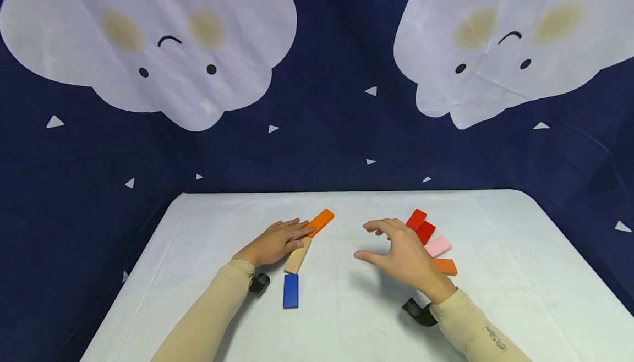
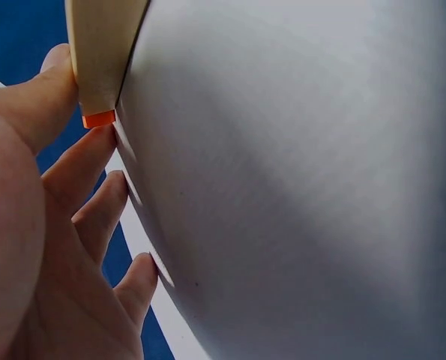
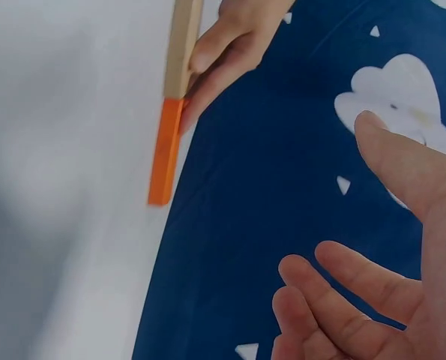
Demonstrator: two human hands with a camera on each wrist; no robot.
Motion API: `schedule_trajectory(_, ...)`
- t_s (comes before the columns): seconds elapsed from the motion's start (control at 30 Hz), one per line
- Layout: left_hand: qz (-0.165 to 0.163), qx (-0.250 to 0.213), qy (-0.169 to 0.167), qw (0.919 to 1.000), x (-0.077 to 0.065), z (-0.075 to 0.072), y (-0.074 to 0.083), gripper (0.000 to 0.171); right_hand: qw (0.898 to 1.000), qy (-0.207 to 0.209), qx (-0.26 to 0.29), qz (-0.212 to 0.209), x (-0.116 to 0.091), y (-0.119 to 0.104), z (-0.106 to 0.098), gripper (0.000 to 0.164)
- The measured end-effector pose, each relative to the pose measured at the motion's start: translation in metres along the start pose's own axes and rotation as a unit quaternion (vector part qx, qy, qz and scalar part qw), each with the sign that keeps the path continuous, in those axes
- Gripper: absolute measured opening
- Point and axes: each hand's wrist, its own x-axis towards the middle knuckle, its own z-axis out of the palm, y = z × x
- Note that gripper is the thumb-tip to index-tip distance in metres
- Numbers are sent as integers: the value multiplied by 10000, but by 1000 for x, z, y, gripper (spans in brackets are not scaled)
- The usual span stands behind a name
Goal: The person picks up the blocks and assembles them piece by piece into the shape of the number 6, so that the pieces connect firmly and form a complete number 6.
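My left hand [image 1: 278,243] rests at a row of blocks, its index finger on an orange block [image 1: 322,220] and its thumb against a plain wooden block [image 1: 298,256]. Those fingers are fairly straight; the left wrist view shows the thumb [image 2: 56,71] along the wooden block's side. Nearer the front, a blue block [image 1: 290,291] lines up with the wooden one's lower end. My right hand [image 1: 403,252] hovers over the table with thumb and fingers spread apart, nothing between them. It partly covers a second orange block [image 1: 444,267] and a pink block [image 1: 438,246].
Two red blocks, a farther one [image 1: 416,219] and a nearer one [image 1: 426,232], lie beyond the right hand. Everything lies on a white-covered table [image 1: 346,323]. Behind it hangs a dark blue cloth [image 1: 337,147] with white clouds and small triangles.
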Motion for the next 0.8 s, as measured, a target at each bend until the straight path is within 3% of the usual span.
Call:
schedule_trajectory(0.37, 5, -39, -14, 10000, 1, 1, -1, 49, 9996, 48, 17, 285, -10, 36, -12, 55)
schedule_trajectory(0.8, 84, -5, 51, 10000, 0, 1, -2, 49, 9977, -168, 93, 654, -21, 78, -22, 70)
